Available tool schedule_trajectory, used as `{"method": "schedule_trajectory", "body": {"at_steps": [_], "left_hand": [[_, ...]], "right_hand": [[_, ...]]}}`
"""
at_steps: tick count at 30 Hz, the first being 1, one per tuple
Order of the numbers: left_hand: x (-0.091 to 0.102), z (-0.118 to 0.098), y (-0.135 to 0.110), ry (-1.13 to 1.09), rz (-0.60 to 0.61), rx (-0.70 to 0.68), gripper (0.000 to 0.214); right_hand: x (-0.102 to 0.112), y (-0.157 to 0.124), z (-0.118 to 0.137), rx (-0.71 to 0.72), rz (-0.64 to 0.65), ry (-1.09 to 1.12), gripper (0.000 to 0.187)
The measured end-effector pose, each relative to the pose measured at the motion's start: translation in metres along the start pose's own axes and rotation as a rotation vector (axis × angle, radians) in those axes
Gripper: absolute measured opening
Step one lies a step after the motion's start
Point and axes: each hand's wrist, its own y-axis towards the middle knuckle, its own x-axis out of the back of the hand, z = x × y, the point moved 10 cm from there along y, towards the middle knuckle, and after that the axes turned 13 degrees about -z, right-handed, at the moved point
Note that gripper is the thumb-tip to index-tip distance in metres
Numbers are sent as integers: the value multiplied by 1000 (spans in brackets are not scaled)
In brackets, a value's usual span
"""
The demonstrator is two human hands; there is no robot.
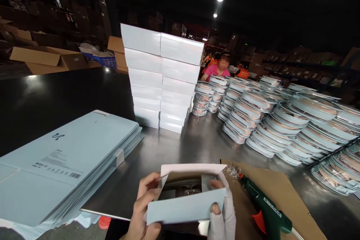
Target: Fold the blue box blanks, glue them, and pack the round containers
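Observation:
Both my hands hold a small pale blue-white box close to me, its top flaps open so the inside shows. My left hand grips its left end, fingers curled round the edge. My right hand, partly covered by a light glove or sleeve, grips the right end with the thumb on the front panel. A stack of flat pale blue carton blanks lies to the left. A green hot-glue gun rests on a brown cardboard sheet to the right.
Two tall stacks of closed white boxes stand on the metal table. Rows of stacked round clear-packed items fill the right side. A person in pink works behind. Brown cartons sit at the back left.

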Motion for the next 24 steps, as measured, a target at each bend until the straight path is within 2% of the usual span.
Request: {"method": "schedule_trajectory", "body": {"at_steps": [2,5,8,10,11,14,17,19,21,24], "left_hand": [[-3,-7,3,84,43,-91,45],[-15,-5,6,185,125,-78,45],[-10,-3,8,109,9,8,31],[-3,1,7,34,-63,85,25],[-3,5,7,29,-46,135,27],[-11,12,10,131,165,229,40],[-29,-9,18,142,468,61,44],[-39,-24,22,151,580,-60,41],[-41,-29,27,174,556,-79,41],[-38,-26,27,155,399,2,47]], "right_hand": [[-3,0,0,-32,47,28,54],[-9,0,4,-91,16,36,52],[-12,-3,12,-79,-72,25,64],[-14,-5,17,-50,-70,42,68],[-14,-5,17,-39,-48,32,66],[-9,-5,15,-34,21,-103,57],[-1,2,15,-70,62,-122,61],[-2,10,18,-95,125,-28,65],[-5,17,21,-78,199,-7,63],[-3,25,17,-25,237,-101,54]]}}
